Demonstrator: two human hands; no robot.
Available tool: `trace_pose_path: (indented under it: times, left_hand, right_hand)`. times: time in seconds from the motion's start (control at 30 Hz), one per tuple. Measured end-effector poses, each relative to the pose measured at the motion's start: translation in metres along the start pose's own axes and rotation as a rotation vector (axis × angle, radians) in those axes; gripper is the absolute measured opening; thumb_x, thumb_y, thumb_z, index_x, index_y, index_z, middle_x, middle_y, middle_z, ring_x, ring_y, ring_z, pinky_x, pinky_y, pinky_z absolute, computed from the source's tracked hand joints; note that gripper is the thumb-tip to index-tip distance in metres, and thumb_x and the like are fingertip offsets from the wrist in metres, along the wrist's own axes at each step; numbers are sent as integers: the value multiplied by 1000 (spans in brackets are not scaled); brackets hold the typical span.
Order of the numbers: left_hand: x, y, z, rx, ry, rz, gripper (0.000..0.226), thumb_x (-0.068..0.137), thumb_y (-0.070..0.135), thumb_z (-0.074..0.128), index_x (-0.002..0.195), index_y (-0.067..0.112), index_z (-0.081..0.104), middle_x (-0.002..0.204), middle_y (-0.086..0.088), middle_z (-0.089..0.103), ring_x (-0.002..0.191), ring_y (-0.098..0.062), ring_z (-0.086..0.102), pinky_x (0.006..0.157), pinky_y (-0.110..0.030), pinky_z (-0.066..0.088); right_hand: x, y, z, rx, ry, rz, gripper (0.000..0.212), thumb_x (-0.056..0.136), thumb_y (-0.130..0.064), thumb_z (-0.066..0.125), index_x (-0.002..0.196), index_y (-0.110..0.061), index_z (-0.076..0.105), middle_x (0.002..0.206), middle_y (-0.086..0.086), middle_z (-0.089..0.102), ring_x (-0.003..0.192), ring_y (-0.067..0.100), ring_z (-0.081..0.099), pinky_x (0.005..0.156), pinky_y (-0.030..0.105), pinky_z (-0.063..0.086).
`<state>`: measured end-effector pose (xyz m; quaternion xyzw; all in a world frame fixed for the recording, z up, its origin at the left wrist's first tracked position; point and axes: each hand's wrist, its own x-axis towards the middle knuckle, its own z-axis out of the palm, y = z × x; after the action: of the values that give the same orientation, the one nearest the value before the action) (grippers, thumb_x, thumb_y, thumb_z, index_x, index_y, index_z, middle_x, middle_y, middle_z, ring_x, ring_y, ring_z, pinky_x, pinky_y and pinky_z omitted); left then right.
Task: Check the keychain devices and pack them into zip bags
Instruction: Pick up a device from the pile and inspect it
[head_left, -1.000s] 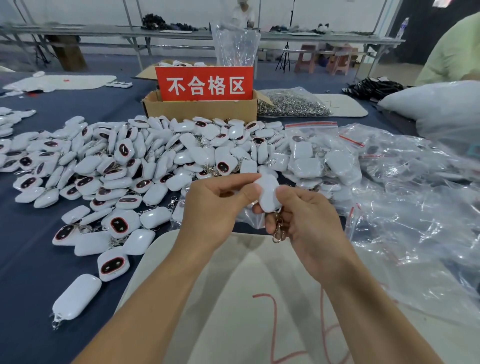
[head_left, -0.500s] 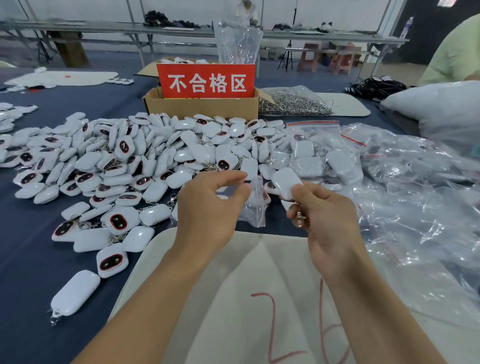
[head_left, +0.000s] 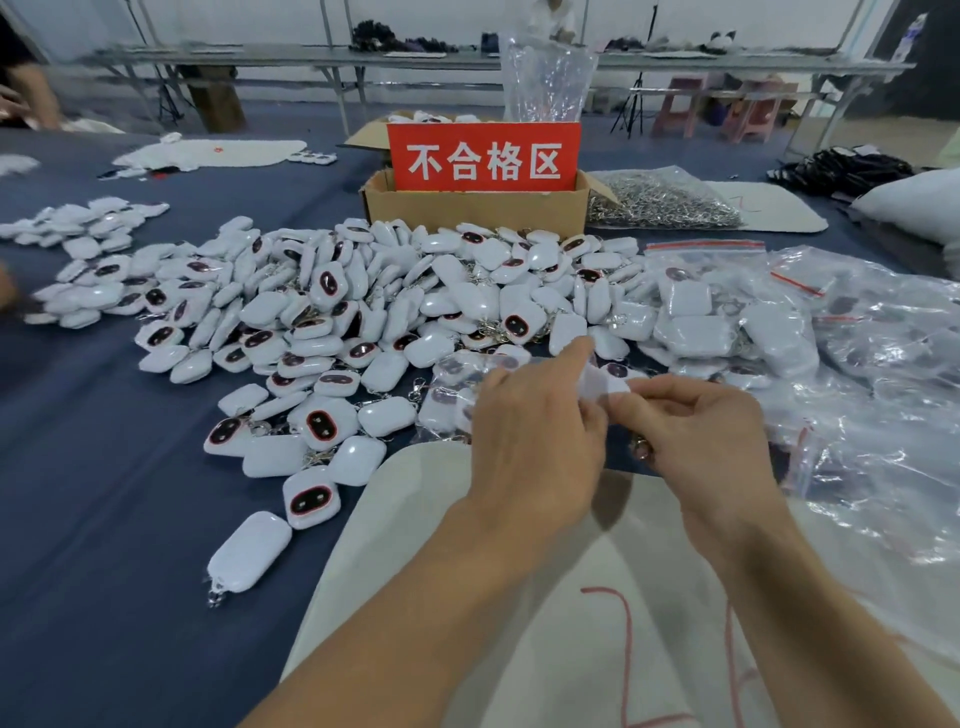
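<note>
The right hand pinches a small white plastic keychain device, its long axis aimed left at the clear plastic zip bag that the left hand grips (bag mouth blurred).

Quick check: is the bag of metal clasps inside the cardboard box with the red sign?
No, the bag of metal clasps lies on the table beside the cardboard box, not in it.
</note>
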<state>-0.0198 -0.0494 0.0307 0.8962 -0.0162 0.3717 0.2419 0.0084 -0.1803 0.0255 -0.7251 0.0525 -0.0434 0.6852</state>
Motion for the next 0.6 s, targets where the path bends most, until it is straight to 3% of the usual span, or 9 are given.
trace_pose_path:
  times: [0.07, 0.13, 0.23, 0.3, 0.37, 0.43, 0.5, 0.6]
  left_hand:
    - [2, -2, 1, -73, 42, 65, 45, 77, 8, 75, 121, 14, 73, 77, 2, 71, 78, -12, 52, 81, -30, 42]
    - [2, -3, 2, -201, 50, 84, 42, 79, 2, 74, 120, 14, 75, 81, -1, 74, 80, -10, 53, 85, -30, 43]
    - [1, -2, -1, -337, 35, 129, 38, 83, 4, 71, 119, 16, 76, 84, 2, 75, 83, -10, 53, 85, -23, 43]
    - [4, -3, -6, -409, -18, 80, 35, 89, 13, 68, 123, 23, 74, 86, 9, 74, 84, -6, 57, 86, -14, 42]
    - [11, -11, -11, -497, -22, -78, 32, 94, 21, 65, 124, 28, 73, 84, 15, 74, 83, 3, 62, 80, -1, 39]
    - [21, -27, -16, -539, 46, -299, 29, 97, 21, 62, 122, 31, 74, 79, 17, 73, 76, 5, 64, 70, 0, 41]
    - [32, -49, -20, -560, 120, -512, 31, 97, 14, 59, 117, 32, 75, 76, 16, 73, 58, 1, 61, 55, -7, 43]
    - [42, -79, -22, -557, 173, -743, 33, 93, 8, 58, 106, 32, 77, 75, 13, 73, 48, 3, 57, 42, -8, 38]
  right_hand:
    - [-1, -1, 7, 29, -68, -10, 9, 84, -8, 81, 86, -17, 80, 77, 7, 79, 60, 18, 69, 56, 27, 56]
    - [-3, -2, 13, 12, -144, -63, 23, 90, -2, 72, 86, -23, 82, 78, 6, 79, 67, 19, 74, 56, 25, 58]
    - [-4, 0, 20, -296, -174, -248, 35, 85, 0, 62, 67, -27, 74, 63, -3, 73, 60, 7, 65, 50, 18, 47]
    - [-1, 3, 21, -527, -179, -281, 33, 87, -2, 63, 63, -25, 67, 58, -3, 67, 61, 7, 59, 54, 25, 46]
    - [-1, 3, 20, -611, -212, -230, 24, 91, -8, 63, 75, -22, 74, 66, -6, 69, 71, 13, 62, 63, 32, 48]
    - [-5, -1, 18, -635, -205, -208, 34, 91, -15, 66, 94, -47, 78, 78, -14, 75, 77, 4, 64, 71, 29, 49]
    - [-8, -3, 14, -602, -140, -208, 44, 87, -21, 72, 84, -65, 70, 82, -24, 74, 75, 2, 64, 70, 25, 50]
    - [-9, -1, 10, -597, -24, -155, 35, 86, -22, 72, 89, -56, 74, 85, -18, 77, 71, 15, 64, 69, 36, 57]
